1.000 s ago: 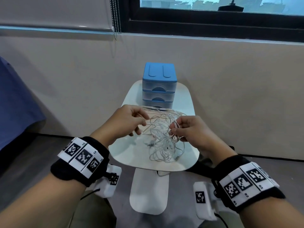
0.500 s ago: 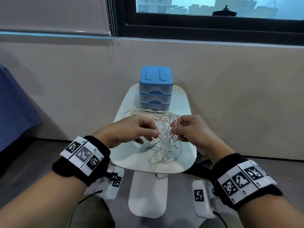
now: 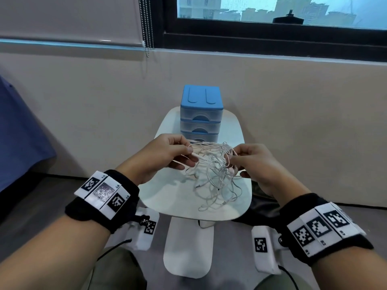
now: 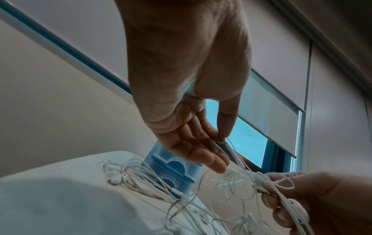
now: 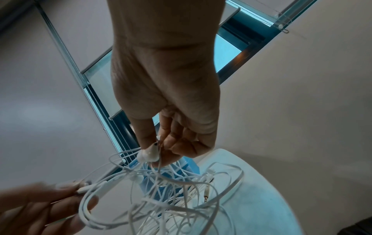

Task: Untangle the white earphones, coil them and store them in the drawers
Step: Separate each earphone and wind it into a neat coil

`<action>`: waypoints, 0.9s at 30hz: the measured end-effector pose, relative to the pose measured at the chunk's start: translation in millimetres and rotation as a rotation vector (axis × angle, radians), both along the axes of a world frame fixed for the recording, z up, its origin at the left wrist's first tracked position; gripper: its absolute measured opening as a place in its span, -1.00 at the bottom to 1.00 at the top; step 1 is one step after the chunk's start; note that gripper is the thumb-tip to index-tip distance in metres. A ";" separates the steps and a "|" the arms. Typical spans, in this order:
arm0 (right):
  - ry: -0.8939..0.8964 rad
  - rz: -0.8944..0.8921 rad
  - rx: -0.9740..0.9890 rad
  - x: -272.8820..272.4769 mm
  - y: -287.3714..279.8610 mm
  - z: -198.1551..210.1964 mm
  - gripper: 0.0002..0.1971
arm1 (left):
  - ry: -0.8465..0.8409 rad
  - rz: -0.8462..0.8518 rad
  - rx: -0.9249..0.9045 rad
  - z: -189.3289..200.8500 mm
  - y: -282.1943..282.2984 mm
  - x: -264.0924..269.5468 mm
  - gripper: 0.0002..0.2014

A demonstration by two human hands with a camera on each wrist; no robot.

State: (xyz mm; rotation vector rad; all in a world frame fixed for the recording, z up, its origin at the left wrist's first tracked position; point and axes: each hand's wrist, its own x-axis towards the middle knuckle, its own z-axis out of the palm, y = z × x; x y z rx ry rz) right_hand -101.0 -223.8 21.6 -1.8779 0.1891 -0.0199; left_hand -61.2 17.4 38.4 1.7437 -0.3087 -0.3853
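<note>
White, limp earphones point(image 3: 211, 172) hang light and snag-prone between left hand point(image 3: 165, 155) pinching a stiff stem and right hand point(image 3: 254, 162) pinching cords at three o'clock.

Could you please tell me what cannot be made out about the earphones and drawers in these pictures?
- How many earphones form the tangle: overlapping loops, all views.
- Bottom drawer front of the drawers: head view, hidden by cables.
- Left hand in right wrist view: blurred.
- Drawer contents: frosted fronts, too small.
</note>
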 end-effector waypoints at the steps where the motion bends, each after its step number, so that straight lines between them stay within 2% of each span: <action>1: 0.001 0.001 -0.001 0.5 -1.0 0.4 -0.96 | -0.010 0.003 0.005 -0.3 0.7 0.2 -0.93; 5: -0.001 0.004 -0.011 1.1 -5.2 2.0 -0.88 | -0.049 0.034 0.076 -2.3 3.0 3.0 -0.94; 12: -0.017 0.056 -0.072 5.9 -9.3 3.0 -0.92 | -0.110 0.060 0.219 -6.7 1.9 13.8 -0.87; 15: -0.030 0.121 -0.126 9.1 -11.3 7.5 -0.93 | -0.169 0.010 0.300 -7.3 -4.1 18.8 -0.71; 19: -0.090 0.215 -0.136 12.8 -13.9 21.3 -0.94 | -0.254 -0.154 0.356 -3.2 -17.5 20.1 -0.34; 21: -0.125 0.255 -0.147 14.8 -14.4 30.0 -0.94 | -0.324 -0.219 0.352 1.0 -24.8 20.2 -0.25; 23: -0.160 0.297 -0.181 16.4 -14.1 40.3 -0.94 | -0.412 -0.207 0.346 6.7 -31.0 22.4 -0.35; 27: -0.227 0.341 -0.293 18.8 -12.2 62.1 -0.90 | -0.607 0.006 0.369 19.6 -35.6 28.6 -0.79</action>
